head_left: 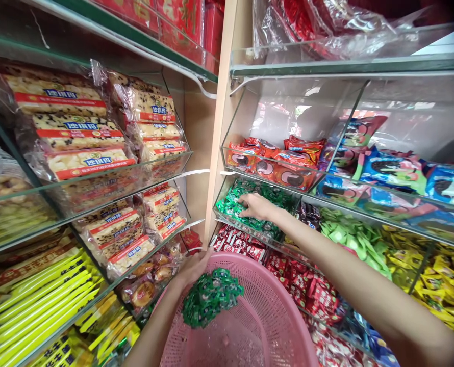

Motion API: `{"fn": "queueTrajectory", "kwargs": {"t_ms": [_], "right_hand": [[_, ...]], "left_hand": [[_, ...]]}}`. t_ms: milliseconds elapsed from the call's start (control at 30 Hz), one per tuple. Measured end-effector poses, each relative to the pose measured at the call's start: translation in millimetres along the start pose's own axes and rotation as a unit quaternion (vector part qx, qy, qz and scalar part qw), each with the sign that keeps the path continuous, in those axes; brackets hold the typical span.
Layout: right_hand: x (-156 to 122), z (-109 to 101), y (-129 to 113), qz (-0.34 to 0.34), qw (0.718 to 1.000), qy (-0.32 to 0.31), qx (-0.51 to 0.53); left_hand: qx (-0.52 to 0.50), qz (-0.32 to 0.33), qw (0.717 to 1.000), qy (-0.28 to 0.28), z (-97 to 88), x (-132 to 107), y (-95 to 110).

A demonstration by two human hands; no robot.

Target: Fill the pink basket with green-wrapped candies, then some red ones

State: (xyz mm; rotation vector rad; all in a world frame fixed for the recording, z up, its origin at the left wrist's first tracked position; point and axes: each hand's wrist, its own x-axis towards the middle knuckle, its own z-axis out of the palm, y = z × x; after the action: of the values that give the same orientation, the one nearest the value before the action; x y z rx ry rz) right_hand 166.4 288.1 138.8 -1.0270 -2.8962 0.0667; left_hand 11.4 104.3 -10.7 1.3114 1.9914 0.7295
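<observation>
My left hand (197,266) grips the rim of a pink plastic basket (280,290), its fingers partly hidden behind the edge. A heap of green-wrapped candies (211,295) lies inside the basket, against its left side. Over a glass-fronted shelf bin, my right hand (258,206) rests on more small green-wrapped candies (230,201). Its fingers are bent and somewhat apart, touching the candies, with nothing plainly held in them.
Sachima bars (85,130) fill the left shelves, above yellow packets (39,300). Glass shelf fronts surround both arms. Red cookie packs (276,158) sit above my right hand; red-wrapped candies (303,285), green packets (357,239) and yellow packets (445,285) lie beside and below.
</observation>
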Motion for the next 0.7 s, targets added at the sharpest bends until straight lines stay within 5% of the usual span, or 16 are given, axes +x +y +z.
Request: {"fn": "queueTrajectory", "kwargs": {"t_ms": [700], "right_hand": [[-6,6,-4,0.018,0.998,-0.003,-0.064]], "left_hand": [[0.03,0.005,0.999,-0.01,1.5,-3,1]]}}
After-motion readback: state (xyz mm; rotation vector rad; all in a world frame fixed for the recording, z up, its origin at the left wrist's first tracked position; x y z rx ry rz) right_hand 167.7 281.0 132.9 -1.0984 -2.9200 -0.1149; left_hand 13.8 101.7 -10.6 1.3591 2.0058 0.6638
